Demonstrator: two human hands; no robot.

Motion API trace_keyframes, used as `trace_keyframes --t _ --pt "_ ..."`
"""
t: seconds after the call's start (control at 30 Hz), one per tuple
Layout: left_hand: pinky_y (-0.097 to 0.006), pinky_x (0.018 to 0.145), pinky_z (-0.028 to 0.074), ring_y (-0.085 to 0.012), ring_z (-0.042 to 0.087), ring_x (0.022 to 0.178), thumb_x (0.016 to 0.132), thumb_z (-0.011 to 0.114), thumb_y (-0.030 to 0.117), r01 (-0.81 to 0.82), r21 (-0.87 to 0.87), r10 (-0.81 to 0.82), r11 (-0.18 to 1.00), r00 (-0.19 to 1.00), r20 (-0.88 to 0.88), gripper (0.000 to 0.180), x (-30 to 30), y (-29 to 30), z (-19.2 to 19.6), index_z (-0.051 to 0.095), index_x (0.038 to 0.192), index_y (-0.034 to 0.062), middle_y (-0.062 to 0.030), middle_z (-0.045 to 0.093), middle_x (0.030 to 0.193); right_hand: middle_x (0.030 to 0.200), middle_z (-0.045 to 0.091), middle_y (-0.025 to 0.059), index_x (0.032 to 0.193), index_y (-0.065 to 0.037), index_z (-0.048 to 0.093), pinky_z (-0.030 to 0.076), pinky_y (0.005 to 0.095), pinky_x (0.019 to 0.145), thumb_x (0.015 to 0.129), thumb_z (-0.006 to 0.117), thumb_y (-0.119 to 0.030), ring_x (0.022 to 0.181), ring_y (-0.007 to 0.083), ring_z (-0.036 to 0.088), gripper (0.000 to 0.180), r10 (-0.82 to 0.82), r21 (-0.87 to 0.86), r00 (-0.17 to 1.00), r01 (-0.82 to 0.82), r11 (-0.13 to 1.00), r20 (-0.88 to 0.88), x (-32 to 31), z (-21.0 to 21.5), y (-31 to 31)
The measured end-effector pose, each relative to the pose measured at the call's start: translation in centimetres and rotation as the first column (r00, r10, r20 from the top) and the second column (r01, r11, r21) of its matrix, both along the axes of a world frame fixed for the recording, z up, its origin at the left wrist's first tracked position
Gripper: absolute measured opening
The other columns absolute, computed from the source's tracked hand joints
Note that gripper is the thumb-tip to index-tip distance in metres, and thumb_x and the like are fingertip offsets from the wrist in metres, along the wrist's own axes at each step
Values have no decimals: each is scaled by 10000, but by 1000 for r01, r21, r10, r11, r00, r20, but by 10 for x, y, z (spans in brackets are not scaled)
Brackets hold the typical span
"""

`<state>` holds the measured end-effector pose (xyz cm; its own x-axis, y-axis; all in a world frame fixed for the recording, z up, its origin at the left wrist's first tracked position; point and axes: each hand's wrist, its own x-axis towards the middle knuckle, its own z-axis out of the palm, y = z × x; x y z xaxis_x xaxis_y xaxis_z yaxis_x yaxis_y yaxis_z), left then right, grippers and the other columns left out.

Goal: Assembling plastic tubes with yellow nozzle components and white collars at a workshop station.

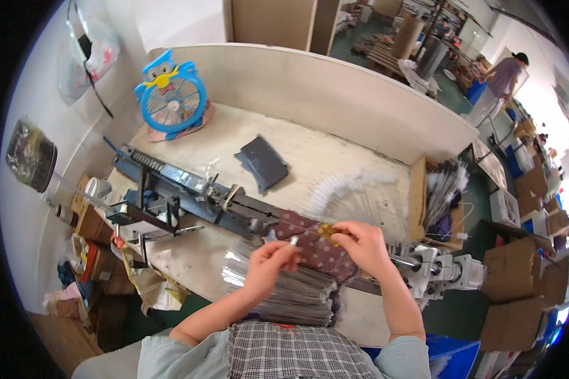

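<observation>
Toward 6 o'clock, the left hand (272, 265) hides part of a white bit (294, 240), too small to identify. At 4 o'clock, the right hand (365, 245) covers one end of a yellow piece (326, 231). The left forearm (218, 312) blocks some rods (297, 294); the apron (297, 354) runs off at 6. White tufts (344, 185) at 3 blur together. A distant person (499, 82) at 2 is too small for detail.

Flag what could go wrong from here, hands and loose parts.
1. The small white piece at the left hand's fingertips could slip and get lost in the bundle of thin grey rods close by.
2. The right hand, gripping a small gold-coloured piece, might brush the fanned-out thin rods with white ends beyond it.
</observation>
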<state>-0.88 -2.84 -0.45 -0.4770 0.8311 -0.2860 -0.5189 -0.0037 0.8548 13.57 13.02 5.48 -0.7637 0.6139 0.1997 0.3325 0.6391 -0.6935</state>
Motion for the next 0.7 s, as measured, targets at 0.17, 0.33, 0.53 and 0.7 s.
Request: trace_keyframes --t 0.17,0.33,0.53,0.7 --pt "-240 598 461 -91 544 650 905 572 174 104 88 -104 991 995 0 167 27 49 -14 625 920 16 -61 628 798 809 638 110 931 -34 644 476 314 662 772 665 -95 729 244 609 171 -8 -181 998 -5 983 -69 14 -7 4" --pt "-221 585 443 -83 541 648 900 576 159 72 82 -73 994 997 5 147 34 50 -18 621 944 25 -36 618 797 798 639 92 914 -54 654 476 328 649 745 699 -128 715 254 591 190 89 -146 985 -111 983 -151 23 -10 3" --pt "-223 553 417 -87 522 610 911 565 188 -161 23 159 987 985 72 144 11 35 1 597 939 50 -37 608 785 754 636 58 819 -80 658 464 352 623 737 688 -150 693 249 573 113 74 395 988 -15 919 -136 -17 -2 3" --pt "-209 549 408 -79 511 590 923 554 203 -199 28 192 980 966 175 171 9 32 2 592 908 37 -35 609 770 754 654 79 822 -59 680 469 362 649 785 631 -164 732 264 594 122 72 316 997 -65 947 -10 -61 -17 -10"
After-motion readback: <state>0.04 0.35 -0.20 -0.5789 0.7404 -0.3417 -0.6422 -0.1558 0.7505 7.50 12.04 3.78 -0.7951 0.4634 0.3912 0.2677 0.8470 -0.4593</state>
